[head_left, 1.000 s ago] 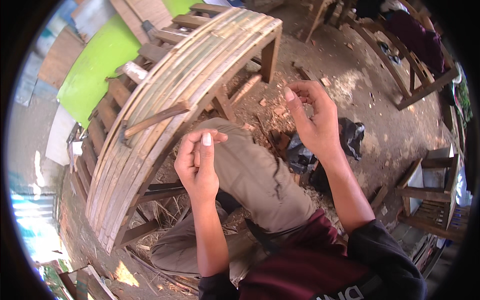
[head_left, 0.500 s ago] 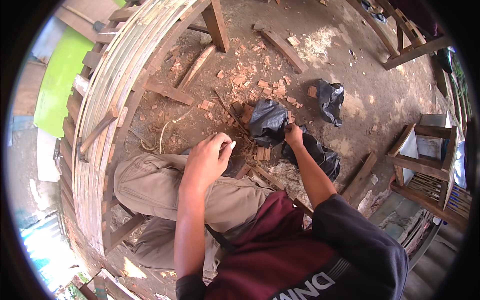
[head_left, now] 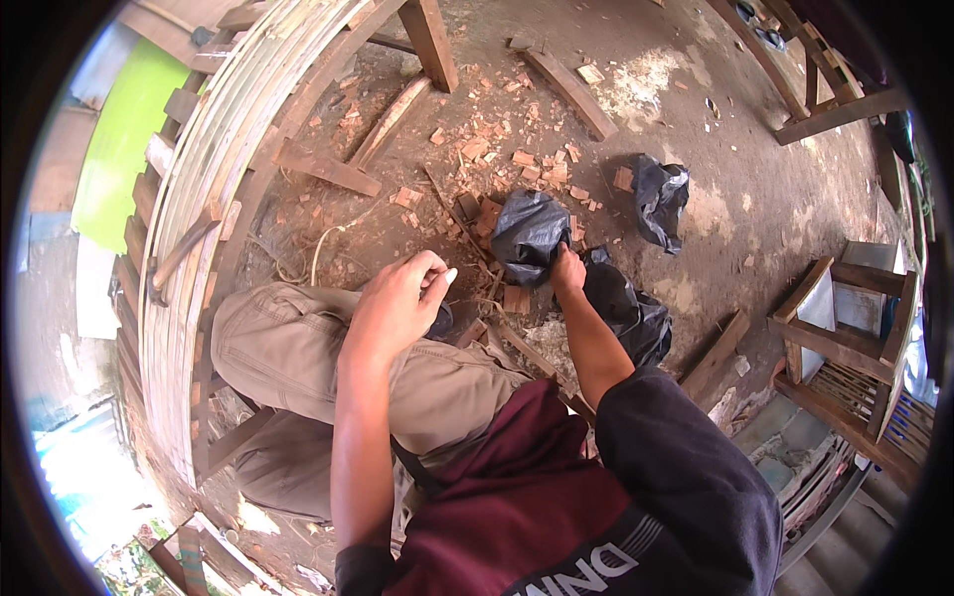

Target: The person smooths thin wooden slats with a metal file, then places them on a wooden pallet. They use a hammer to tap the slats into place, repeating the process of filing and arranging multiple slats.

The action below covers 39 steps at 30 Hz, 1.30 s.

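Note:
My right hand is closed on the edge of a black plastic bag that stands puffed up on the dirt floor. My left hand hovers over my raised knee with its fingers curled toward the thumb. A small white spot shows at the thumb tip; whether it is the nail or something pinched there is unclear. Just right of my right forearm lies a second black plastic bag, crumpled. Farther off, a third black bag rests beside a wood chip. Flat reddish wood chips are scattered beyond the first bag.
On my left runs a slatted wooden bench with a hammer lying on it. Loose timber pieces lie on the floor ahead. A wooden frame stand is at the right, and a plank lies nearer.
My right hand has shifted slightly left, onto the edge of the puffed-up bag. My left hand stays curled above the knee, and the whole view has shifted a little.

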Available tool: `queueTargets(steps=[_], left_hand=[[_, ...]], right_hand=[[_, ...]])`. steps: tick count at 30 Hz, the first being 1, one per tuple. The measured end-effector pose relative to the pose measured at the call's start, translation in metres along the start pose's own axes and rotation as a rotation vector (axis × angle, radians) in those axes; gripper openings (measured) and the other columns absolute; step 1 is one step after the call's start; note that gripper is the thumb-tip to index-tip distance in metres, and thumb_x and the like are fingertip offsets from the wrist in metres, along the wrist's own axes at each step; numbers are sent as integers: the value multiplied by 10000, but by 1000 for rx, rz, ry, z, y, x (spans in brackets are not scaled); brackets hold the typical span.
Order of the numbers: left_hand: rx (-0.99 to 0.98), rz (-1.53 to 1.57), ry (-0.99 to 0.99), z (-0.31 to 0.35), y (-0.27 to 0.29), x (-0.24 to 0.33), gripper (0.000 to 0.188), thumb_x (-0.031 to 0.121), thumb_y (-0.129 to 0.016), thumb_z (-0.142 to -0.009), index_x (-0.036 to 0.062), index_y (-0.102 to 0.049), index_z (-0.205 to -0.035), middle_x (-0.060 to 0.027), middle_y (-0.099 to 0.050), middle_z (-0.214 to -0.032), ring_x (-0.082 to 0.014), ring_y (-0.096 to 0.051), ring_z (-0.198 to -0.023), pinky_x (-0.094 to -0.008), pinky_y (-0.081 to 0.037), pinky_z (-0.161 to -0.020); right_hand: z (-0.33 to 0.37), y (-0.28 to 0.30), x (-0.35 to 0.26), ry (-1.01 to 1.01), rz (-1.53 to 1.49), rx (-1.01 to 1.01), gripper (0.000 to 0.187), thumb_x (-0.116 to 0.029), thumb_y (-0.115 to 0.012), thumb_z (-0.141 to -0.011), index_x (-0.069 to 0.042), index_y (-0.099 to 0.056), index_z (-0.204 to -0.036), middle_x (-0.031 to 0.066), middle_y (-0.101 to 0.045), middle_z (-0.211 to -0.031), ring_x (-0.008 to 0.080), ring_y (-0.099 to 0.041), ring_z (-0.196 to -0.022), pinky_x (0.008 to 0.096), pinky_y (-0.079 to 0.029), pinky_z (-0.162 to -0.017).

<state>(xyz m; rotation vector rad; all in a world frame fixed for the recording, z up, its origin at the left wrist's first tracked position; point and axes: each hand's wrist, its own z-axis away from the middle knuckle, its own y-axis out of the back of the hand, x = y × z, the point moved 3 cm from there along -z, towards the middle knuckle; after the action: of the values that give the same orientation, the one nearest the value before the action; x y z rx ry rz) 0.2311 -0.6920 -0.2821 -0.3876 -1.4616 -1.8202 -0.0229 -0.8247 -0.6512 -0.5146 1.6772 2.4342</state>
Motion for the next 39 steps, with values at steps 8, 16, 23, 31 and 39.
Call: queueTargets(steps=[8, 16, 23, 31, 39], left_hand=[[39, -15, -33, 3, 0, -6, 210, 222, -649, -979, 20, -660, -1034, -163, -728, -898, -340, -693, -812, -425, -523, -722], [177, 128, -138, 11, 27, 28, 241, 242, -655, -986, 14, -667, -1060, -158, -720, -908, -258, -658, -708, -367, -481, -646], [658, 360, -257, 81, 109, 5, 146, 127, -660, -992, -5, -712, -1024, -70, -751, -935, -134, -684, -878, -301, -523, -837], [1177, 470, -133, 131, 225, -108, 213, 186, -598, -1049, -2, -691, -1090, -47, -725, -1016, -111, -639, -990, -261, -476, -860], [1477, 658, 56, 150, 257, -186, 208, 178, -643, -1020, 17, -671, -1148, -62, -729, -981, -115, -655, -917, -263, -486, -765]], right_hand=[[2, -5, 1, 85, -55, 24, 207, -174, -493, -995, -25, -632, -1035, 251, -706, -1005, 454, -682, -988, 527, -548, -837], [4, 12, 47, -156, -1070, -86, 255, -230, -660, -998, 22, -694, -1021, 83, -668, -769, 155, -612, -623, 300, -480, -584], [7, 152, -71, -10, -1187, 210, 271, -272, -611, -1043, -19, -630, -950, -16, -559, -720, 61, -496, -599, 251, -398, -526], [154, 294, -401, 1106, -945, 43, 111, -103, -652, -991, 2, -646, -1029, 94, -643, -1011, 210, -629, -921, 334, -505, -813], [167, 199, -602, 1524, -240, 56, 182, -151, -645, -955, -79, -689, -1117, 235, -559, -1294, 422, -535, -1232, 536, -426, -1022]])
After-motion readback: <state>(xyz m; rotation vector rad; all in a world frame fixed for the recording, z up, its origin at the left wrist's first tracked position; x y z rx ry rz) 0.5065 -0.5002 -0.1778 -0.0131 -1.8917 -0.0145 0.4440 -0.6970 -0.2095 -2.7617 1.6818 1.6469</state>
